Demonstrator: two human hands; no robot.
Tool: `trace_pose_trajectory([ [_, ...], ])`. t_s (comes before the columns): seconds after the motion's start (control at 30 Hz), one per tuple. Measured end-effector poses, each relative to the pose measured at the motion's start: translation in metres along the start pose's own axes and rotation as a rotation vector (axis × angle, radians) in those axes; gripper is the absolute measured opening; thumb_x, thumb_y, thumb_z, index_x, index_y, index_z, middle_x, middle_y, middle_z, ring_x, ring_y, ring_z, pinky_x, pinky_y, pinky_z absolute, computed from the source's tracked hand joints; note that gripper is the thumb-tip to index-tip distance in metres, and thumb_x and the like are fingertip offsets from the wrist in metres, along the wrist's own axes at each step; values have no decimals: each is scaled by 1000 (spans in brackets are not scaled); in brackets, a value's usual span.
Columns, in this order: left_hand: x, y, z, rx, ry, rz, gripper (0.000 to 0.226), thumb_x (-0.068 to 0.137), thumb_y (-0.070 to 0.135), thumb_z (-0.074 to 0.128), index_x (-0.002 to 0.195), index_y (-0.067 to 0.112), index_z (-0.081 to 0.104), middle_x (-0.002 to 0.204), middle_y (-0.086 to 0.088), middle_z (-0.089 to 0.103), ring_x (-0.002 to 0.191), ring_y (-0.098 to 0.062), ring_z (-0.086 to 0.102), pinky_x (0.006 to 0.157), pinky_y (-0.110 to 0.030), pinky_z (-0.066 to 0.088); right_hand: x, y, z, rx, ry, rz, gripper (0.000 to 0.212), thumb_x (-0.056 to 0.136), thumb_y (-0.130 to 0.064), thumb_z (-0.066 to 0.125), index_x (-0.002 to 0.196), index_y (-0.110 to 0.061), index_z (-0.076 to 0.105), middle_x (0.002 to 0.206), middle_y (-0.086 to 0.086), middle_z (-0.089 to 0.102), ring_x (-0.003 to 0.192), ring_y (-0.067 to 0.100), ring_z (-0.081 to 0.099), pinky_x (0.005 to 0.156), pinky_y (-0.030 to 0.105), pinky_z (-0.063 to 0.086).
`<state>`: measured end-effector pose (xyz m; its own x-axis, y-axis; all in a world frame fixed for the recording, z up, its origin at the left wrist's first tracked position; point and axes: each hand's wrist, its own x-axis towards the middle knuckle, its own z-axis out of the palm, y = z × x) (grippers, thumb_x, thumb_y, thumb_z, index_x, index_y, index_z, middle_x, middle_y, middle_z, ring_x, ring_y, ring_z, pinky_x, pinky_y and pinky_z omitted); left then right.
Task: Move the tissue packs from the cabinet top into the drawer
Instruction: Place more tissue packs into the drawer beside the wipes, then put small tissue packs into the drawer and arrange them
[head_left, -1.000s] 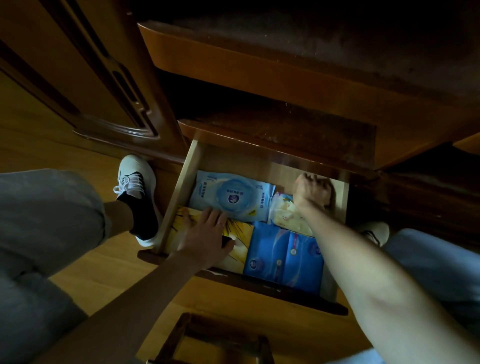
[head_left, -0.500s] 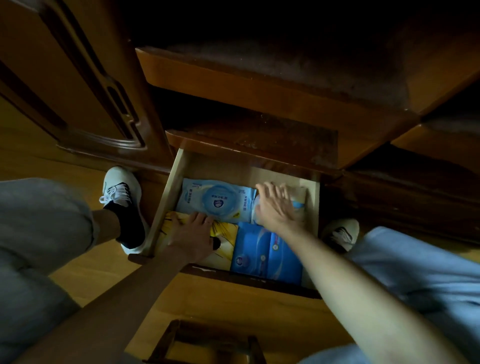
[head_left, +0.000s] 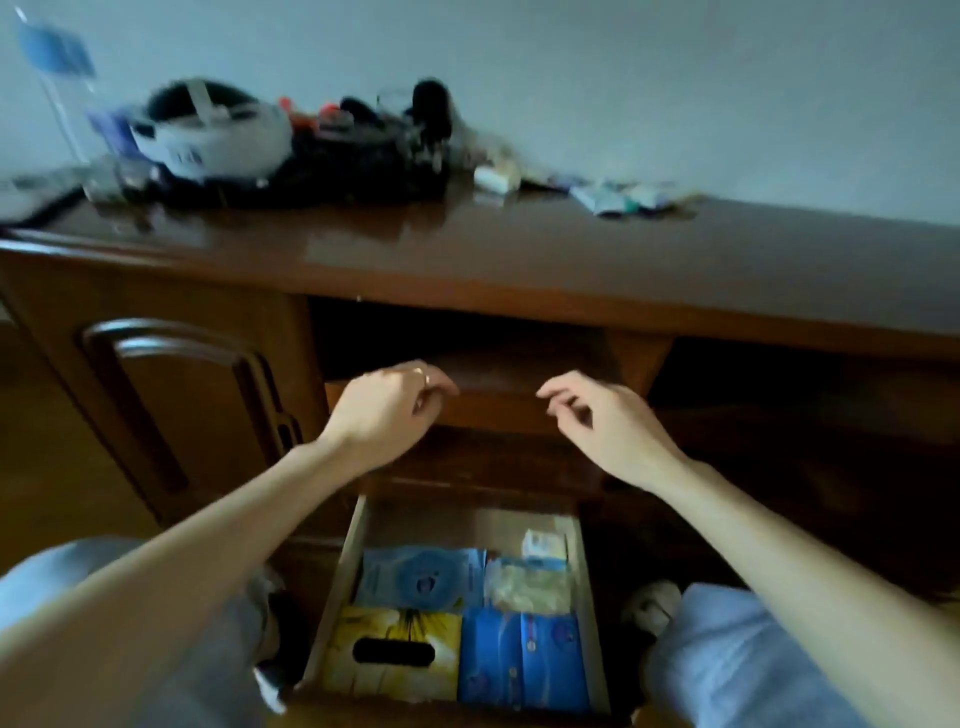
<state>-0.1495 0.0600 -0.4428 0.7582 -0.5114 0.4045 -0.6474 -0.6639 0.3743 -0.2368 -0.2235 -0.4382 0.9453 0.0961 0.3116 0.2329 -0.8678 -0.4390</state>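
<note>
The open wooden drawer (head_left: 340, 582) at the bottom holds several packs: a yellow tissue box (head_left: 395, 629), a blue tissue pack (head_left: 524, 654), a round-lidded blue wipes pack (head_left: 423, 577) and a pale pack (head_left: 530, 587). Small tissue packs (head_left: 618, 200) and a white pack (head_left: 496, 177) lie on the brown cabinet top (head_left: 519, 244) at the back right. My left hand (head_left: 387, 410) and my right hand (head_left: 605, 421) hover empty in front of the open shelf, above the drawer, with loosely curled fingers.
A blurred heap of dark things and a white helmet-like object (head_left: 208, 137) fills the cabinet top's back left, beside a clear bottle (head_left: 98, 176). A closed cabinet door (head_left: 176, 405) stands at the left. My knees flank the drawer.
Both hands have lifted out of the drawer to shelf height with nothing in them. The view has tilted up, so the cabinet top now shows.
</note>
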Motion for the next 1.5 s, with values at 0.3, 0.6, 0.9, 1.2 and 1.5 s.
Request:
trace_pose_trajectory([
  [0.3, 153, 37, -93, 154, 152, 64, 25, 94, 27, 54, 113, 32, 70, 114, 7, 66, 99, -21, 66, 79, -34, 53, 117, 5, -115, -249, 222, 85, 30, 96, -36, 60, 125, -40, 56, 119, -18, 60, 111, 7, 57, 80, 31, 45],
  [0.6, 295, 0, -42, 125, 33, -44, 26, 93, 26, 53, 111, 33, 70, 111, 8, 59, 104, -20, 61, 74, -31, 45, 244, 69, -126, -492, -12, 267, 20, 97, -51, 51, 102, -38, 65, 104, -11, 70, 93, 18, 65, 71, 35, 47],
  [0.9, 434, -20, 24, 209, 29, -48, 57, 90, 36, 57, 145, 27, 44, 146, -9, 41, 135, -31, 36, 106, -50, 37, 354, 145, -111, -528, 85, 393, 55, 97, -52, 53, 146, -29, 44, 148, 8, 46, 136, 31, 42, 98, 44, 44],
  [1.2, 507, -45, 87, 415, -69, -280, 59, 95, 55, 43, 137, 16, 56, 138, -12, 55, 128, -32, 46, 103, -53, 34, 396, 197, -96, -563, -18, 480, 50, 100, -56, 33, 136, -24, 49, 138, 16, 57, 126, 36, 54, 93, 45, 43],
  [1.5, 440, -26, 58, 439, 3, -14, 23, 103, 16, 50, 113, 8, 69, 110, -11, 67, 99, -30, 64, 80, -41, 52, 339, 152, -99, -495, -62, 433, 34, 104, -45, 32, 127, -25, 47, 132, 11, 52, 117, 35, 57, 82, 43, 44],
])
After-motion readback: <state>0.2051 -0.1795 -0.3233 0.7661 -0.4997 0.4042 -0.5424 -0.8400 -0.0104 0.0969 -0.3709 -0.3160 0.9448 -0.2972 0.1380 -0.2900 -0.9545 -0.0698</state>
